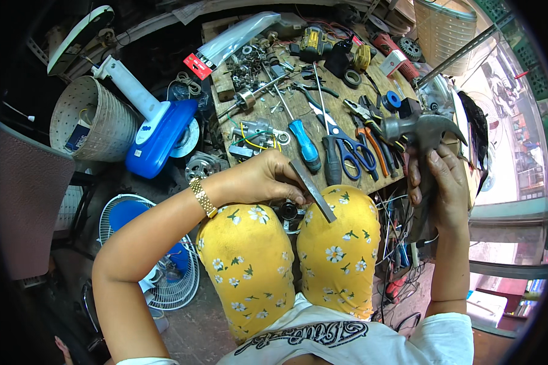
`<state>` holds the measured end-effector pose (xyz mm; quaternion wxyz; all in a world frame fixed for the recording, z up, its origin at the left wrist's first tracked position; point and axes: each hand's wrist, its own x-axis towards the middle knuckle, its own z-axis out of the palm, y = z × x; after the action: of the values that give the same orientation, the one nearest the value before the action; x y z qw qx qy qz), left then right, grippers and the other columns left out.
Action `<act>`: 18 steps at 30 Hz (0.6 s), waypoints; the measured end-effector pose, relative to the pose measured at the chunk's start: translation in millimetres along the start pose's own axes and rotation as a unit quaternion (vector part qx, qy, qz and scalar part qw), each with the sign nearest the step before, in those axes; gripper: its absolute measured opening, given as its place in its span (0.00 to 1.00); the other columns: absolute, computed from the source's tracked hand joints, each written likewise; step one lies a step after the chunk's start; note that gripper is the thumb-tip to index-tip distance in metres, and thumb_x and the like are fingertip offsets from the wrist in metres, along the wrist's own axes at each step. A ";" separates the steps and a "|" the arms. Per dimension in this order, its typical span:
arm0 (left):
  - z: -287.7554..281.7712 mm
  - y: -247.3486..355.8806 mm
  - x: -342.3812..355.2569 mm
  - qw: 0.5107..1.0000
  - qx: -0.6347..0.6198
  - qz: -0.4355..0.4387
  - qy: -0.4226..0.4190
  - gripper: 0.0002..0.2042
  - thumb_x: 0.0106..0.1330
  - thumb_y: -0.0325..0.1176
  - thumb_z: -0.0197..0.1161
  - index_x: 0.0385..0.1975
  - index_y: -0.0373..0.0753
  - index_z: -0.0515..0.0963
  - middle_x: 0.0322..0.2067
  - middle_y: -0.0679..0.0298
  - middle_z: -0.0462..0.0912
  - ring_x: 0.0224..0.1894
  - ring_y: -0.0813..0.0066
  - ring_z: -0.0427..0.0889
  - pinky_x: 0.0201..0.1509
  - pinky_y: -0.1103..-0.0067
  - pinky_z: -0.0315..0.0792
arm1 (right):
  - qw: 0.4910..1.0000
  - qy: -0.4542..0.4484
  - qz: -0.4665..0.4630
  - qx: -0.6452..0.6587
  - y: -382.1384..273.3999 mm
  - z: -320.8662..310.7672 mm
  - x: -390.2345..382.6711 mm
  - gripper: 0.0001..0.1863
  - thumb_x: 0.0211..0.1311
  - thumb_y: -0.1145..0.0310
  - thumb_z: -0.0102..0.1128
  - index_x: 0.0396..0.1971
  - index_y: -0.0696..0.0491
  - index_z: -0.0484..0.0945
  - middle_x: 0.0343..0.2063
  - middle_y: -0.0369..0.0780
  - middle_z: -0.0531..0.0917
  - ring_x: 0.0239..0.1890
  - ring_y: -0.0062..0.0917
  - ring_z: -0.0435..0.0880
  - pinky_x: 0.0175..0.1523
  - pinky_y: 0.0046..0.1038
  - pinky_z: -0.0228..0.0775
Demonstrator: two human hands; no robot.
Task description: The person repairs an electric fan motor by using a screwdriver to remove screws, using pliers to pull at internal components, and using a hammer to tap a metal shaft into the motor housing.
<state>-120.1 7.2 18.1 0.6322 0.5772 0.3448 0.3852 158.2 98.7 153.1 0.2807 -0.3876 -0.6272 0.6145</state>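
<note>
My left hand (268,179), with a gold watch (203,198) on its wrist, is closed on a flat dark metal bar (315,193) held slanting over my knees in yellow flowered trousers. My right hand (438,182) grips a claw hammer (414,128) by its handle, head raised above the right edge of the workbench (256,103). A small dark-and-silver mechanical part (289,211) shows between my knees, partly hidden. Beyond my hands lie blue-handled scissors (353,155), screwdrivers (304,146), pliers (362,112) and a metal assembly with wires (256,134).
The bench also bears a drill (310,42), tape (352,78) and loose hardware. At left are a basket (67,112), a blue-and-white fan base (155,146) and a fan (170,286). Cables (396,292) hang right of my legs. Another person's hand (63,348) shows lower left.
</note>
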 end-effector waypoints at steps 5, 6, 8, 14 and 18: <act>3.1 5.3 -1.4 0.999 0.016 0.031 0.016 0.09 0.59 0.24 0.69 0.38 0.30 0.83 0.34 0.62 0.86 0.35 0.80 0.83 0.41 0.82 0.77 | 0.998 -0.020 0.007 -0.051 -3.9 2.9 -3.1 0.18 0.70 0.59 0.51 0.46 0.61 0.73 0.21 0.38 0.75 0.13 0.17 0.68 0.19 0.17 0.61; 2.9 6.7 -1.9 0.999 0.029 0.031 0.014 0.09 0.59 0.24 0.68 0.39 0.30 0.83 0.34 0.62 0.86 0.34 0.80 0.83 0.41 0.82 0.77 | 0.998 -0.023 0.010 -0.051 -4.8 4.7 -2.6 0.19 0.70 0.59 0.51 0.46 0.61 0.73 0.21 0.38 0.75 0.13 0.17 0.68 0.19 0.17 0.61; 2.7 9.7 -2.1 0.998 0.056 0.032 0.008 0.09 0.61 0.25 0.67 0.40 0.30 0.83 0.33 0.62 0.87 0.34 0.80 0.83 0.40 0.83 0.77 | 0.998 -0.026 0.015 -0.052 -6.2 8.2 -1.5 0.19 0.70 0.59 0.51 0.46 0.62 0.73 0.21 0.38 0.75 0.13 0.17 0.68 0.19 0.17 0.61; 4.5 11.9 -0.2 0.994 0.100 0.046 0.013 0.08 0.62 0.26 0.66 0.39 0.31 0.84 0.33 0.61 0.88 0.33 0.80 0.84 0.39 0.82 0.77 | 0.993 -0.054 0.032 -0.099 -8.5 11.9 -0.4 0.15 0.71 0.62 0.52 0.40 0.62 0.74 0.20 0.35 0.73 0.18 0.15 0.70 0.22 0.17 0.63; 5.1 17.3 -1.2 0.987 0.146 0.062 0.012 0.08 0.61 0.27 0.67 0.38 0.32 0.84 0.32 0.60 0.88 0.31 0.79 0.84 0.37 0.83 0.76 | 0.968 -0.071 -0.062 -0.235 -9.7 24.8 -5.7 0.14 0.67 0.68 0.57 0.25 0.63 0.75 0.21 0.39 0.77 0.21 0.24 0.76 0.27 0.28 0.68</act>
<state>-117.7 4.4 35.8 0.5122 0.6789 0.3681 0.3758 139.3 80.8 161.2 0.1743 -0.3583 -0.7950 0.4574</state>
